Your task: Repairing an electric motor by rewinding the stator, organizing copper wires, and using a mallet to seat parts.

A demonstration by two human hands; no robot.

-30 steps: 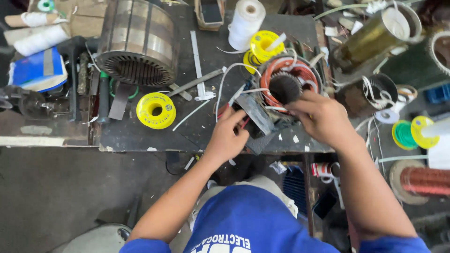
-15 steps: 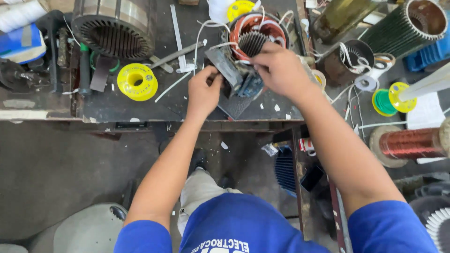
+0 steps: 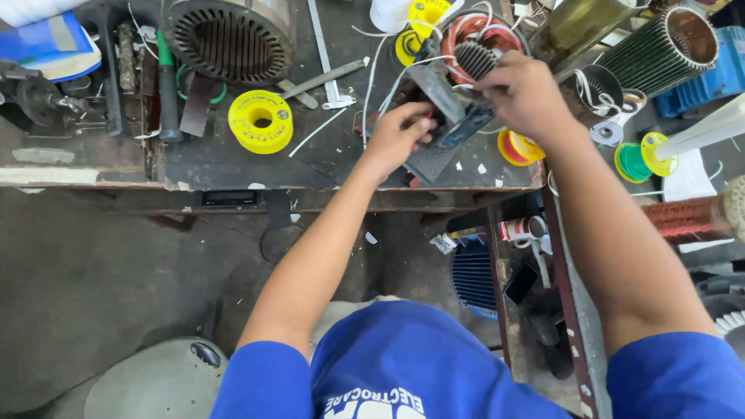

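Copper-wound small stator [image 3: 473, 46] now sits closer under the hands than a second ago; both have closed in on it. Right hand [image 3: 524, 93] is curled over its near edge. Left hand [image 3: 400, 136] pinches the dark metal bracket [image 3: 446, 128] at the stator's 7 o'clock, fingers closed on it. Work has shifted from reaching to gripping. Outward: yellow tape roll [image 3: 261, 120] at 9 o'clock on the surface [image 3: 233, 167], big empty stator housing [image 3: 230, 39] at 10, finned motor casing [image 3: 663, 50] at 2, nothing visible inside.

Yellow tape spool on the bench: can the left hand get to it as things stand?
Probably yes. The yellow tape spool lies flat in the open, left of the left hand, nothing between them; but that hand is now gripping the dark motor part.
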